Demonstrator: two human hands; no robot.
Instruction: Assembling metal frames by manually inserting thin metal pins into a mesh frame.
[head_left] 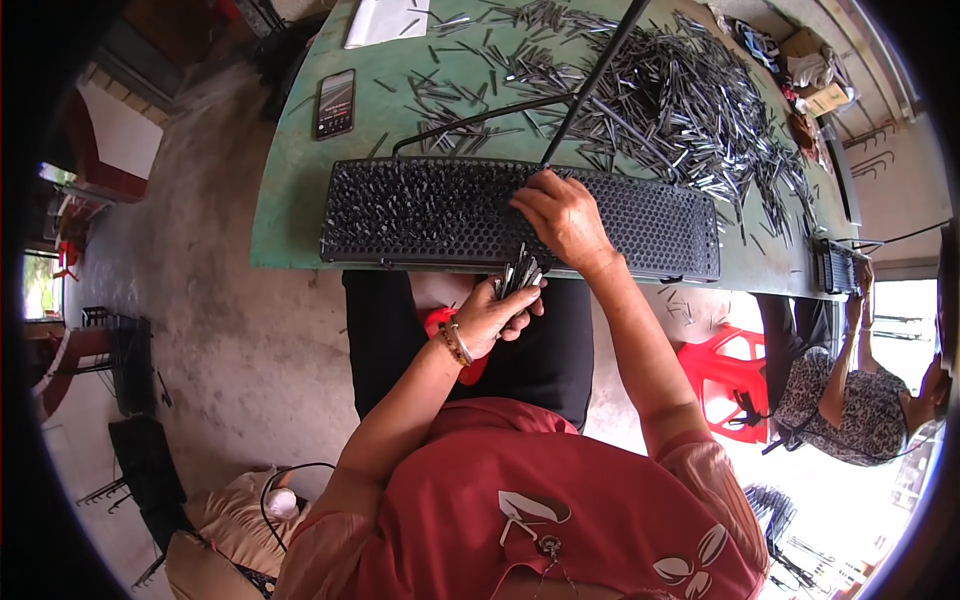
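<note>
A long black perforated tray (650, 225) lies along the near edge of a green table (290, 190); its left half is filled with upright metal pins. My left hand (495, 315) sits just below the tray's edge and grips a bundle of thin metal pins (522, 272), tips pointing up. My right hand (562, 218) rests on the tray's middle with its fingers curled down onto the holes. Whether a pin is pinched in those fingers is hidden.
A big heap of loose metal pins (680, 95) covers the far right of the table. A phone (335, 103) lies at the left, white paper (385, 20) beyond it. Another person (850, 395) sits at right near a red plastic stool (730, 375).
</note>
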